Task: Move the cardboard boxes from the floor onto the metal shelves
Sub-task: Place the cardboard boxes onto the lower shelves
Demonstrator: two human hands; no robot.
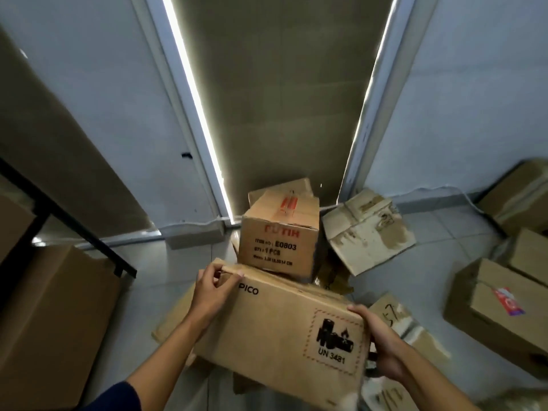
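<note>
- The PICO box is held in both hands above the floor, tilted, its printed side facing the camera with a UN 3481 battery mark near its right end.
- The left hand grips the box's upper left corner: fingers curled over the top edge, thumb on the near face.
- The right hand grips the right end, fingers wrapped round the far side, thumb lying along the top edge.
- Just behind the PICO box stands the E0803 box, upright on the floor, with red lettering on its front and an open flap at the back.
- To its right, a torn white box leans tilted against it.
- Flattened cardboard lies on the floor under the held box.
- More closed boxes sit along the right edge of the floor; the nearest, the labelled box, carries a red and white label.
- At the left, a black shelf frame runs above a big box.
- A closed door with lit strips down both sides fills the wall behind.
</note>
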